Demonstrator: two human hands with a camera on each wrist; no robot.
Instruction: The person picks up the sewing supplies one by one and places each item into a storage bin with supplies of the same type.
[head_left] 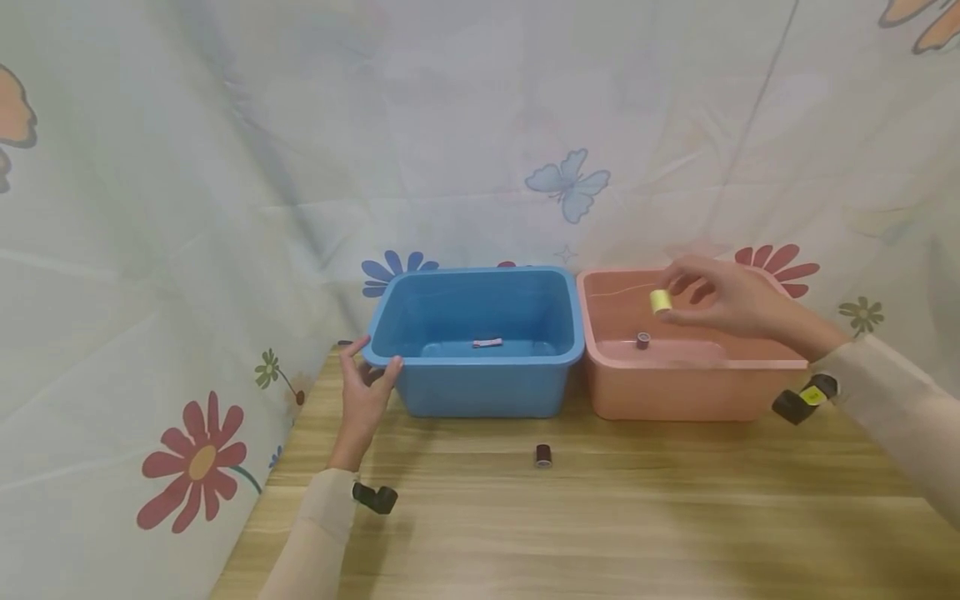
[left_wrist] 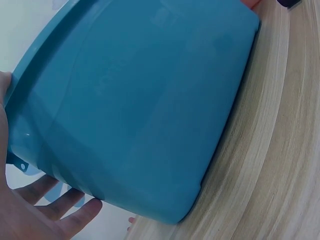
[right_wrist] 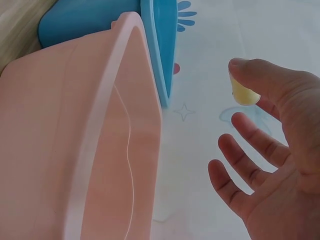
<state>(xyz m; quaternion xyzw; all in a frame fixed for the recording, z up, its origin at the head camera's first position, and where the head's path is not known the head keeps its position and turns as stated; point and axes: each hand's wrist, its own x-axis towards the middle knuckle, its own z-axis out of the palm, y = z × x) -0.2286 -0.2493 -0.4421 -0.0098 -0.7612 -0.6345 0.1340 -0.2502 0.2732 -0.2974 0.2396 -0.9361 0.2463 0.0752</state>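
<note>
My right hand (head_left: 720,296) pinches a small yellow thread spool (head_left: 660,302) between thumb and finger above the pink bin (head_left: 675,392). The right wrist view shows the spool (right_wrist: 244,92) at the thumb tip, the other fingers spread apart. A dark spool (head_left: 642,340) lies inside the pink bin. My left hand (head_left: 363,408) holds the front left corner of the blue bin (head_left: 483,387), thumb at the front rim and fingers along the side. Inside the blue bin lies a small pink and white strip-like piece (head_left: 487,342).
A dark brown spool (head_left: 543,455) stands on the wooden table (head_left: 480,533) in front of the bins. The two bins sit side by side against a patterned cloth (head_left: 450,125). A thin pale thread (right_wrist: 129,145) runs along the pink bin's inner wall.
</note>
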